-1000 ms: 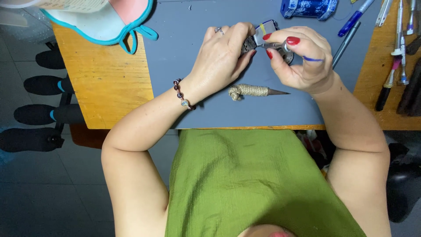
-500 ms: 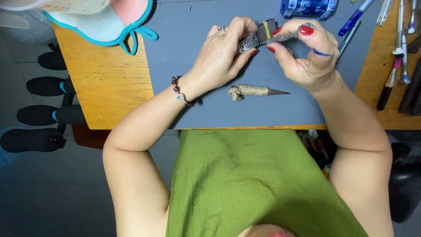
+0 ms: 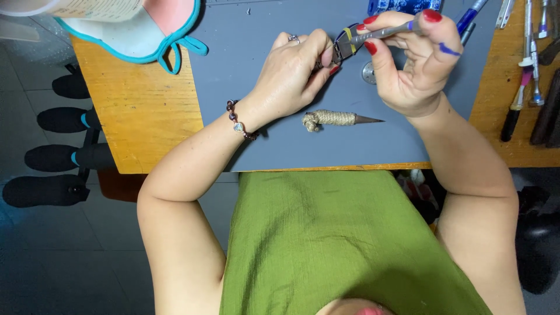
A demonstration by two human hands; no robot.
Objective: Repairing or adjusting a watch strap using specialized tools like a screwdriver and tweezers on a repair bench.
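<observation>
**Both hands on a small tool above the grey mat**

The left hand and the right hand meet over the far part of the grey mat that covers the middle of the wooden tabletop. Between them is a small pair of pliers with dark, yellow-marked parts. The right hand's grip is closed on the slim handle end, thumb and forefinger pinching it, while the left hand's fingertips are closed around the head end; what the head itself bites on is hidden by the fingers.

On the mat, just nearer the tabletop's near edge than the hands and touching neither, lies a cone-shaped piece wrapped in twine, its knotted end to the left and its dark point to the right. A small round metal disc sits on the mat beside the right hand.

Along the right edge of the tabletop lie several screwdrivers and hand tools. At the far left corner rests a pink pouch with teal trim.
</observation>
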